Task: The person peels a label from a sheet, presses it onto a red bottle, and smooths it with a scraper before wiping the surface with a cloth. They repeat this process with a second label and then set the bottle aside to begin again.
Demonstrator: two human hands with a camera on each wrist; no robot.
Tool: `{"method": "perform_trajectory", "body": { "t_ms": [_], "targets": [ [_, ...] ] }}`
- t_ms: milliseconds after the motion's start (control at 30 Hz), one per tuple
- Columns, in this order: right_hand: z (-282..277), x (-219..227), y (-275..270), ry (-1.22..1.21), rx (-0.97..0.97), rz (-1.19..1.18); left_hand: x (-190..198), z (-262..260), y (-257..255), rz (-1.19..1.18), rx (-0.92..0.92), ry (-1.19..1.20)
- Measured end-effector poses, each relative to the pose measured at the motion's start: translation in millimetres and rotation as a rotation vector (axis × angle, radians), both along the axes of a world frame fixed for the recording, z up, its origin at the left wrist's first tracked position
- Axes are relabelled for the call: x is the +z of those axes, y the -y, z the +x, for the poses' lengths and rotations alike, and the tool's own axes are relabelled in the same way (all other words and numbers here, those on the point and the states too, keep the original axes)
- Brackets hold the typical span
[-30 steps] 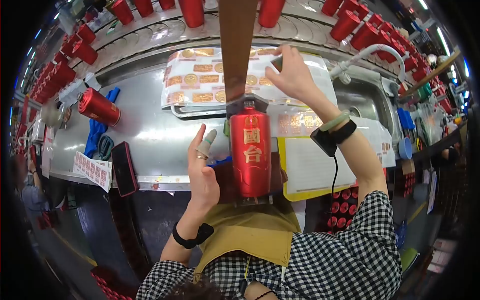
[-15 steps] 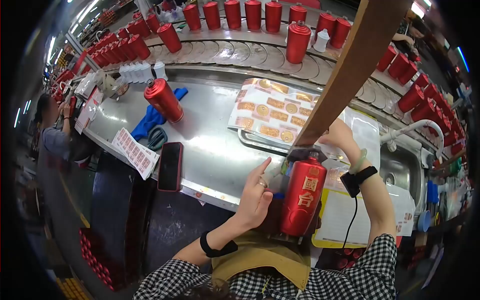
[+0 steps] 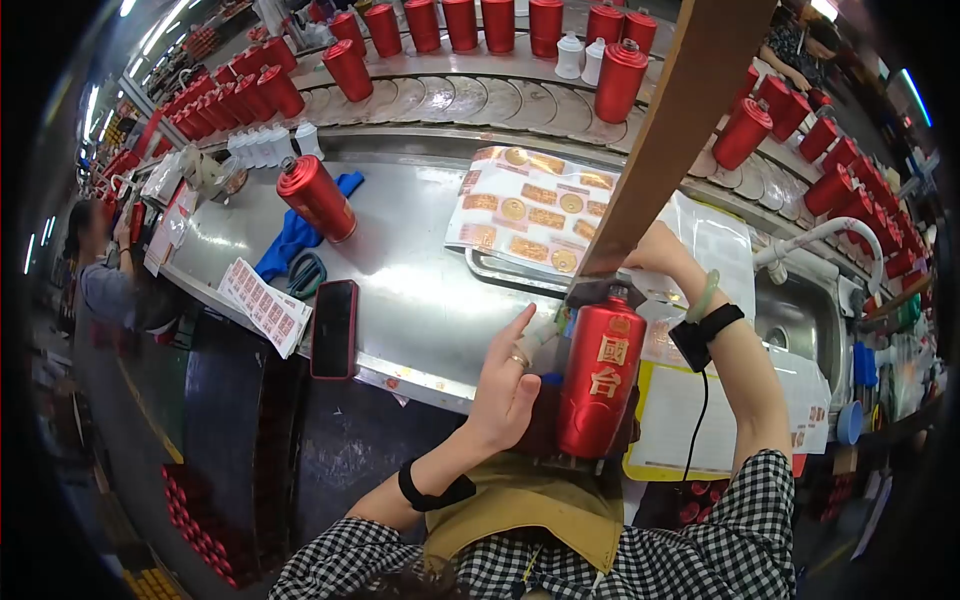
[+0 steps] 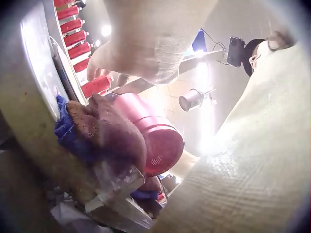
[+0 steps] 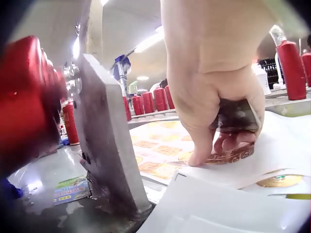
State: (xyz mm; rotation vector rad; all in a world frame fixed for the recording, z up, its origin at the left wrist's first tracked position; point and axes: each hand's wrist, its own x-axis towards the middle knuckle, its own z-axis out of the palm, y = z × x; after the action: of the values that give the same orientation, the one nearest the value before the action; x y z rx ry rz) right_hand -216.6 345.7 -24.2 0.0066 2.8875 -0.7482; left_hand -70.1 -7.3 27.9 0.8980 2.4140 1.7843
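A red bottle with gold characters lies neck-first against the foot of a wooden post. Beside its left side, my left hand is held with the fingers extended and a pale cover on one finger, gripping nothing. In the left wrist view that hand is above the bottle's round base. Partly hidden behind the post, my right hand reaches over the label sheets. The right wrist view shows this hand gripping a dark flat piece, its fingertips at a reddish-gold label strip.
Printed gold labels lie on the metal table. Left of them are another red bottle, a blue cloth, a phone and small label sheets. A sink is at the right; red bottles stand on the conveyor.
My right hand has come down from above the sheets to beside the post's foot. The head view has swung left. My left hand stays beside the bottle.
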Motion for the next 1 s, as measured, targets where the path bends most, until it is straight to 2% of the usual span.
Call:
{"method": "perform_trajectory", "body": {
  "t_ms": [67,133,167,300,367,400,467,500,533,567,633,767,867,933,1000],
  "targets": [
    [3,10,0,0.058,-0.018,0.067,-1,1,0,0.044,-0.025,-0.003],
    [6,19,1,0.192,-0.079,-0.023,0,2,0,0.049,-0.022,0.009],
    [1,8,-7,0.196,-0.048,0.006,1,3,1,0.048,-0.024,0.01],
    [3,13,-10,0.295,-0.066,-0.03,-2,3,1,0.042,-0.025,-0.012],
    [10,19,-4,0.295,-0.146,-0.211,4,5,-1,0.039,-0.005,-0.023],
    [13,21,3,0.144,-0.084,-0.116,8,5,-2,0.005,0.014,-0.017],
    [15,15,5,0.106,-0.026,-0.163,9,3,1,-0.003,-0.027,-0.021],
    [19,24,10,0.062,0.044,-0.078,12,6,1,0.011,-0.026,0.032],
    [24,25,12,-0.023,-0.036,-0.101,14,5,2,0.015,-0.047,0.044],
    [24,29,12,0.015,-0.093,-0.176,15,3,3,0.017,-0.034,0.032],
    [36,47,9,0.054,-0.164,-0.244,20,-2,5,0.012,-0.024,-0.009],
    [72,91,11,-0.063,-0.124,-0.246,39,-16,2,0.086,-0.138,0.048],
    [118,147,38,-0.066,-0.106,-0.263,57,-27,-11,0.17,-0.216,0.025],
    [148,176,55,-0.152,-0.06,-0.266,69,-33,-29,0.184,-0.235,-0.015],
    [175,204,75,-0.158,-0.043,-0.28,83,-33,-47,0.2,-0.279,-0.134]
  ]
}}
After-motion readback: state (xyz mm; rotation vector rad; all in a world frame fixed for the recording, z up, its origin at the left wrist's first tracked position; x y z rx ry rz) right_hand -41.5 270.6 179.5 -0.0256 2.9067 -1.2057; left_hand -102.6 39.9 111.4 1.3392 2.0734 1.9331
